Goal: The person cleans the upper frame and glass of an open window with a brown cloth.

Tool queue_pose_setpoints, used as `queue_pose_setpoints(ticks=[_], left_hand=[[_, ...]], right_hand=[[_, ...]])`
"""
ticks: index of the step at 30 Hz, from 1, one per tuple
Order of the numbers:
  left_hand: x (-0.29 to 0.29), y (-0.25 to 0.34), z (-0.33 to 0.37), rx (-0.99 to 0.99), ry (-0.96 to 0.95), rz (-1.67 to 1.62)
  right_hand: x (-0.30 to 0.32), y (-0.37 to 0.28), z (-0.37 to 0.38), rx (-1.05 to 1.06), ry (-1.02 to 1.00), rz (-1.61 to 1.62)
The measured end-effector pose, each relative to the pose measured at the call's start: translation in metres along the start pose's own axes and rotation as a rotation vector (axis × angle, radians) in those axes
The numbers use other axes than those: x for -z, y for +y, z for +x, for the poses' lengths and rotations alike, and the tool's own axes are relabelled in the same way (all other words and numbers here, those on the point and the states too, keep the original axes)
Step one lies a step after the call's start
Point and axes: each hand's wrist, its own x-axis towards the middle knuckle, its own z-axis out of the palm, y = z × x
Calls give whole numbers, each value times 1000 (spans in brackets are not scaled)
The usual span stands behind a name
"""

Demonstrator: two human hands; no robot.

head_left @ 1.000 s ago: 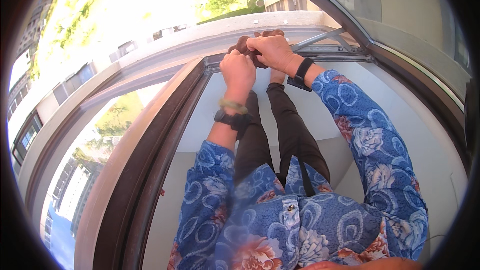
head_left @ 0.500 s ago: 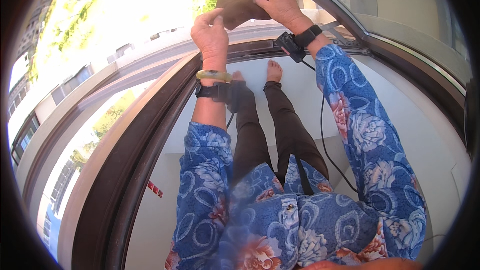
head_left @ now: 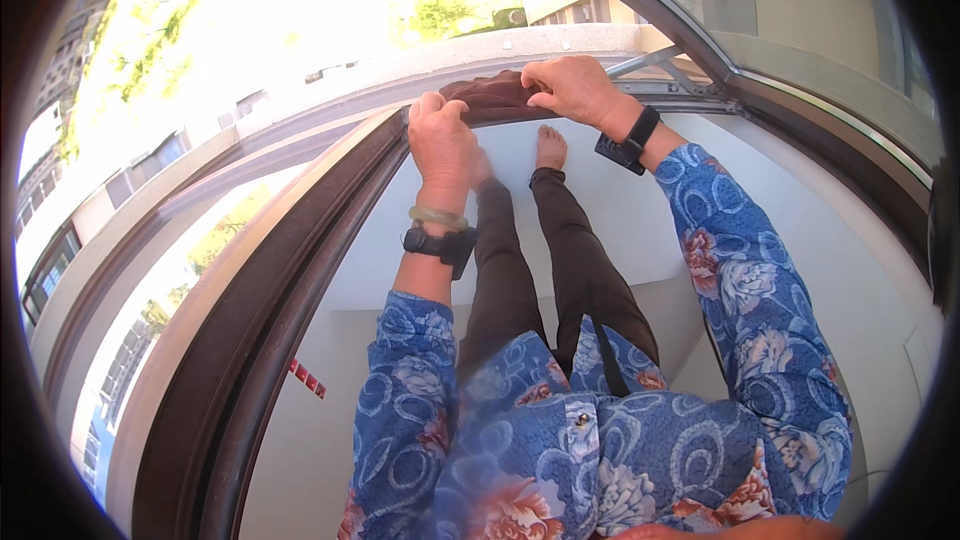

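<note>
A dark brown cloth (head_left: 490,94) is stretched between my two hands at the lower rail of the open window, bunched into folds. My left hand (head_left: 442,145) has its fingers curled on the cloth's left end, close to the corner of the brown window frame (head_left: 330,202). At the other end my right hand (head_left: 580,92) pinches the cloth between thumb and fingers. The underside of the cloth is hidden, so I cannot tell how firmly it touches the rail. Dark bands with small devices sit on both wrists, and a pale bangle (head_left: 438,217) is on the left one.
An outward-opened window sash (head_left: 800,90) curves along the right, joined by a metal stay (head_left: 645,62). Outside, past the frame, are a pale ledge (head_left: 560,38) and bright open air. My bare foot (head_left: 551,147) rests on a white surface inside.
Both hands have come down and nearer with the cloth, from raised outside the opening to the window's lower rail. The cloth has gone from hanging spread to bunched.
</note>
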Motion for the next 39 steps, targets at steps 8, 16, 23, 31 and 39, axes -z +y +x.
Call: queue_pose_setpoints(ticks=[8, 16, 23, 31, 39], left_hand=[[-1, 9, -3, 98, -289, 205], [-20, 18, 7, 194, -431, 61], [-35, -15, 17, 355, -590, -397], [2, 20, 57, 784, -487, -1499], [21, 18, 73, 480, -94, -987]], right_hand=[[-13, -12, 24, 190, -105, -306], [-19, -15, 29, 165, -71, -176], [-16, -20, 18, -5, -58, -21], [-5, 16, 33, -63, 232, 618], [45, -8, 45, 31, 85, 721]])
